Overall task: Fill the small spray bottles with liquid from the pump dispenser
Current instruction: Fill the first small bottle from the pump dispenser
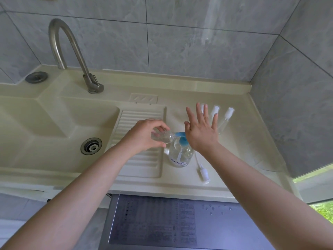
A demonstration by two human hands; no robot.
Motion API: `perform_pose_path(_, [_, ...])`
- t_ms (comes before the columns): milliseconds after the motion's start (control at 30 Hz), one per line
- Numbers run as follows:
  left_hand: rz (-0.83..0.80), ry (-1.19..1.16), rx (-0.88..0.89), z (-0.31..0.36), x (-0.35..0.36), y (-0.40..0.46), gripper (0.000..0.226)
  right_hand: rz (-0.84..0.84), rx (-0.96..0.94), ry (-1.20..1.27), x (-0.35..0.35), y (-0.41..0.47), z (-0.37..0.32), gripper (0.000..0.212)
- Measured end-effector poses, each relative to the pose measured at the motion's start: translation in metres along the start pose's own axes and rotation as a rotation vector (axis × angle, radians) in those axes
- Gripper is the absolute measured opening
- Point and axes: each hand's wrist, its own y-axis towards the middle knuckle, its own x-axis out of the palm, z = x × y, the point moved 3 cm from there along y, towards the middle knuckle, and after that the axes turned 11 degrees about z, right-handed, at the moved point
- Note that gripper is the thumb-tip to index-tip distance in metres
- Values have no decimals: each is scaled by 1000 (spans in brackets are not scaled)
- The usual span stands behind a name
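Nearest the lens, 2 bare forearms are reaching out over a grey appliance lid toward the cream counter. Left hand is gripping 1 small clear spray bottle, fingers and thumb curled round its body, long axis lying nearly level and running left to right, open neck pointing right and meeting the blue spout of the pump dispenser. Right hand is pressing flat on the blue pump head, fingers straight and spread, holding nothing. Dispenser is standing upright just right of the ribbed drainboard, clear liquid showing inside. Whether liquid is passing into the bottle, cannot tell. Removed spray cap with its dip tube is lying on the counter just right of the dispenser, nearer the right hand. Behind the right hand, 3 capped bottles are lying side by side, partly hidden by the fingers. Judgement: the fill turns on keeping neck and spout in line; any drift left is likely to spill onto the drainboard.
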Motion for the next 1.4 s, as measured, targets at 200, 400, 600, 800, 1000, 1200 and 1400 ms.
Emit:
perform_pose_path(200, [3, 4, -3, 1, -1, 2, 48, 119, -57, -77, -17, 7, -5, 59])
perform_pose_path(400, [-7, 5, 5, 1, 2, 3, 48, -11, -9, 8, 4, 2, -2, 56])
perform_pose_path(600, [3, -6, 7, -1, 0, 2, 48, 59, -12, -24, -8, 5, -1, 57])
perform_pose_path(800, [-9, 6, -2, -1, 2, 1, 48, -12, 20, 16, 2, 1, 0, 55])
perform_pose_path(1000, [6, -2, -4, -2, 2, 2, 49, 75, -16, -18, -8, 4, -1, 57])
perform_pose_path(1200, [4, 8, 9, -1, 3, 2, 48, -16, 21, 31, 1, 2, -1, 56])
perform_pose_path(1400, [7, -19, 12, -1, 2, 1, 48, 17, 11, 32, -2, -1, -4, 55])
